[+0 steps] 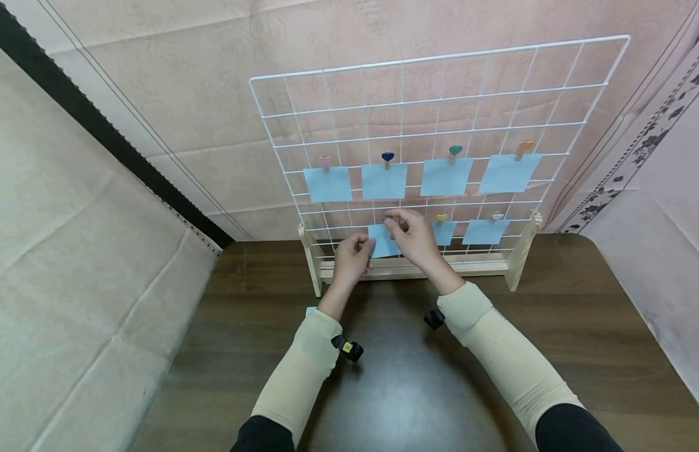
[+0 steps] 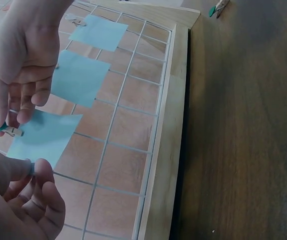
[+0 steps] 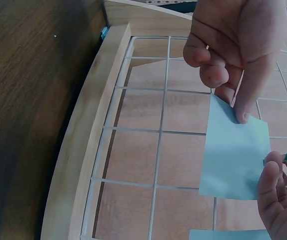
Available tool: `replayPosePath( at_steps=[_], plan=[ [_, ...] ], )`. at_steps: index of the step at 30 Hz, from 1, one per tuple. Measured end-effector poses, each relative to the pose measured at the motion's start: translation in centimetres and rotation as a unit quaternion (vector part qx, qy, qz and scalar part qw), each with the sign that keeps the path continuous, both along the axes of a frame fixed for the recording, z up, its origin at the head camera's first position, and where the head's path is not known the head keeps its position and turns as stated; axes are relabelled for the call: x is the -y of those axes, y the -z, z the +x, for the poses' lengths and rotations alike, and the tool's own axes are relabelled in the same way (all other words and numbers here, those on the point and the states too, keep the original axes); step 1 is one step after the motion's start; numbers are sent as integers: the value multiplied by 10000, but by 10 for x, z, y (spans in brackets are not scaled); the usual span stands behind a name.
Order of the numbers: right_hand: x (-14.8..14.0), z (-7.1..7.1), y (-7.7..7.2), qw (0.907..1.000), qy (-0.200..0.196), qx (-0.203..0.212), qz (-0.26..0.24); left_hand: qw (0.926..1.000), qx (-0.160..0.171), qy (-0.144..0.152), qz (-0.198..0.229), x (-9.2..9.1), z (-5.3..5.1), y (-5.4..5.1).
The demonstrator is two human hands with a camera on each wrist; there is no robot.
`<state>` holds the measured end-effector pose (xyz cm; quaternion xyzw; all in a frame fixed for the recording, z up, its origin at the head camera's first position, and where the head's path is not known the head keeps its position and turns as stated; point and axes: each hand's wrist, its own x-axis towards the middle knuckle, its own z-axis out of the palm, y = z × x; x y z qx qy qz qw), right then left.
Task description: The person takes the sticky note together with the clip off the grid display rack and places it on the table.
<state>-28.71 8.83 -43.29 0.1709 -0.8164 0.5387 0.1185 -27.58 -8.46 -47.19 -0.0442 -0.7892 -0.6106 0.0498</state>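
Note:
A light-blue paper note (image 1: pixel 383 241) lies against the lower left part of a white wire grid (image 1: pixel 440 63). My left hand (image 1: pixel 351 256) pinches the note's left edge between thumb and fingertips. At the note's top edge, my right hand (image 1: pixel 414 238) pinches a small wooden clothespin (image 2: pixel 14 131) with a green end. In the left wrist view the clothespin's tip meets the paper (image 2: pixel 46 137); whether it grips the wire too is hidden. The right wrist view shows the left thumb over the sheet (image 3: pixel 236 155).
More blue notes (image 1: pixel 444 177) hang on the grid from clothespins with coloured hearts, in an upper row and to the right. A wooden stand (image 1: pixel 519 254) holds the grid on the brown table (image 1: pixel 394 376). Another clothespin (image 2: pixel 218 8) lies on the tabletop; a blue scrap (image 1: pixel 310 311) shows beside the left wrist.

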Motion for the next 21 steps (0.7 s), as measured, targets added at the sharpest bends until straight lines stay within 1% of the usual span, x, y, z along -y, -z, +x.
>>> replayPosePath(
  at_steps=[7, 15, 21],
  plan=[
    [1, 2, 3, 10000, 36, 7, -53, 10000, 56, -33, -11, -1, 2, 0],
    [1, 3, 3, 9999, 66, -48, -116, 9999, -36, -22, -111, -1, 2, 2],
    [1, 2, 3, 9998, 98, -60, -177, 9999, -27, -67, -152, -1, 3, 1]
  ],
)
